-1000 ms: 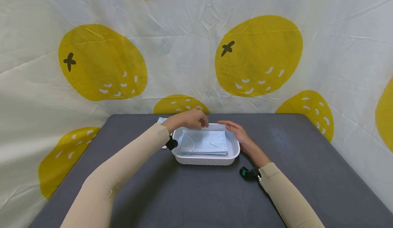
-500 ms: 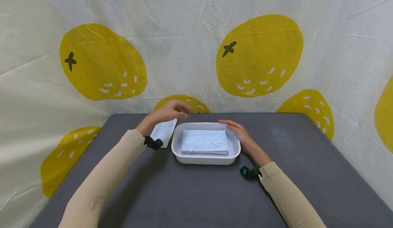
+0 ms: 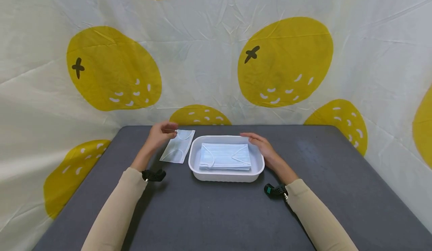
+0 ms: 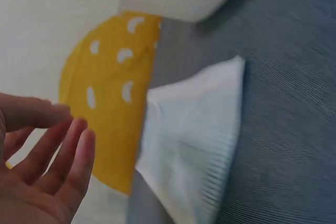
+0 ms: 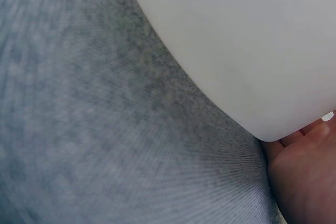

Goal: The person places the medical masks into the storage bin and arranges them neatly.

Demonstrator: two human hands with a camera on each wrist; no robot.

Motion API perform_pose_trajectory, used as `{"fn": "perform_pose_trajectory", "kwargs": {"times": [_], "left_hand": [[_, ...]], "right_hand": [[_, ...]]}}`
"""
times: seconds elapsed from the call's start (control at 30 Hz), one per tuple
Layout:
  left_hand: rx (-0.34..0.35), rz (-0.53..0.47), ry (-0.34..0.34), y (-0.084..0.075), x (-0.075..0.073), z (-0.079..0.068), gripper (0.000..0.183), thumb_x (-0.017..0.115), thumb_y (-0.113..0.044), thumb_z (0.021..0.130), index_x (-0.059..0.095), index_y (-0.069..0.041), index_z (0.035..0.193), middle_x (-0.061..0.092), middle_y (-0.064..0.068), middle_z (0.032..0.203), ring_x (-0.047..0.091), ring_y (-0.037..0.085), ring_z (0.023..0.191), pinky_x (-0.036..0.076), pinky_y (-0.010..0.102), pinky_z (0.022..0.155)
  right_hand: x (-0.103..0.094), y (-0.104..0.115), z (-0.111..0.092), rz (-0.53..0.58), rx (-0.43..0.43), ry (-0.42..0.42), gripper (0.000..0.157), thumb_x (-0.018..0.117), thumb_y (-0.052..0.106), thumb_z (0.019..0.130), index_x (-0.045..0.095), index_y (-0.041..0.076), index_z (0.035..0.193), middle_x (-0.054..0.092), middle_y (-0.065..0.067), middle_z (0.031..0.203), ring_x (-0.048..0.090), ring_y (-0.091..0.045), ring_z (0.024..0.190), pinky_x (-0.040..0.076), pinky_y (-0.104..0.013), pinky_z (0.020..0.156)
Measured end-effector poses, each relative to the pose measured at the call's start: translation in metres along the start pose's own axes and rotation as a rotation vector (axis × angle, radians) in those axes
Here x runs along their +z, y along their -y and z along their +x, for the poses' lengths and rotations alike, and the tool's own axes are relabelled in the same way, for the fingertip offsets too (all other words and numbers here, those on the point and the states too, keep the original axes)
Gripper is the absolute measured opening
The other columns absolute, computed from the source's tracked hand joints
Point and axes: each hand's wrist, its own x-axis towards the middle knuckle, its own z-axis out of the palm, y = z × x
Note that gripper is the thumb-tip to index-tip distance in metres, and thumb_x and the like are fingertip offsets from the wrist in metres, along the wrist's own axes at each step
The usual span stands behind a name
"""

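A white plastic tub (image 3: 225,176) holds a stack of pale blue face masks (image 3: 225,155), ear loops showing on top. My right hand (image 3: 262,149) rests against the tub's right side, its fingers along the far right rim; in the right wrist view the palm (image 5: 310,174) lies beside the tub wall (image 5: 247,51). To the left of the tub, one face mask (image 3: 178,148) lies flat on the table. My left hand (image 3: 161,134) is over the upper left of that mask, with nothing in its loosely bent fingers; the left wrist view shows the fingers (image 4: 76,163) apart from the mask (image 4: 194,129).
The dark grey table (image 3: 216,217) reaches back to a white curtain (image 3: 202,63) printed with yellow fruit shapes. Each wrist carries a black strap-on camera, the left one (image 3: 153,175) and the right one (image 3: 275,190).
My left hand has moved left from over the tub to the single mask, uncovering most of that mask. The right hand and the tub have stayed in place.
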Motion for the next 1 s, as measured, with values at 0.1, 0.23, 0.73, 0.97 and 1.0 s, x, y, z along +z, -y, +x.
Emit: {"fn": "perform_pose_trajectory", "kwargs": {"times": [0.1, 0.23, 0.73, 0.97, 1.0], "left_hand": [[-0.04, -0.001, -0.091, 0.015, -0.002, -0.007, 0.039, 0.07, 0.002, 0.091, 0.067, 0.002, 0.13, 0.069, 0.027, 0.128, 0.071, 0.036, 0.111, 0.054, 0.014, 0.078], [-0.071, 0.005, -0.164, 0.027, -0.003, -0.014, 0.042, 0.073, 0.003, 0.089, 0.067, 0.001, 0.131, 0.07, 0.025, 0.127, 0.072, 0.034, 0.109, 0.054, 0.014, 0.076], [-0.141, 0.2, -0.085, 0.037, 0.005, -0.024, 0.063, 0.08, 0.0, 0.08, 0.06, -0.002, 0.14, 0.064, 0.025, 0.137, 0.065, 0.044, 0.121, 0.054, 0.055, 0.1], [-0.092, 0.373, -0.013, 0.037, 0.005, -0.023, 0.069, 0.083, -0.002, 0.077, 0.057, 0.002, 0.141, 0.061, 0.03, 0.137, 0.06, 0.046, 0.126, 0.049, 0.058, 0.106], [-0.083, 0.384, -0.007, 0.038, 0.005, -0.023, 0.069, 0.083, -0.002, 0.077, 0.057, 0.002, 0.141, 0.061, 0.03, 0.136, 0.06, 0.046, 0.125, 0.049, 0.058, 0.106]], "right_hand": [[0.0, 0.001, 0.0, 0.005, 0.002, 0.001, 0.043, 0.047, 0.017, 0.109, 0.053, 0.001, 0.148, 0.045, -0.016, 0.16, 0.056, -0.008, 0.126, 0.046, -0.019, 0.101], [0.0, 0.002, 0.0, -0.006, 0.005, 0.003, 0.044, 0.047, 0.018, 0.109, 0.053, 0.001, 0.149, 0.045, -0.016, 0.16, 0.056, -0.006, 0.125, 0.046, -0.019, 0.101], [-0.002, 0.0, 0.0, 0.002, 0.012, 0.003, 0.043, 0.045, 0.017, 0.109, 0.052, 0.002, 0.149, 0.045, -0.016, 0.161, 0.059, -0.007, 0.121, 0.048, -0.02, 0.099], [-0.001, 0.001, -0.001, -0.012, 0.013, 0.008, 0.044, 0.045, 0.018, 0.11, 0.052, 0.002, 0.15, 0.044, -0.016, 0.162, 0.058, -0.005, 0.123, 0.047, -0.021, 0.101], [-0.001, 0.001, 0.0, -0.014, 0.012, 0.006, 0.044, 0.045, 0.018, 0.11, 0.052, 0.002, 0.15, 0.044, -0.015, 0.162, 0.058, -0.005, 0.123, 0.047, -0.021, 0.101]]}}
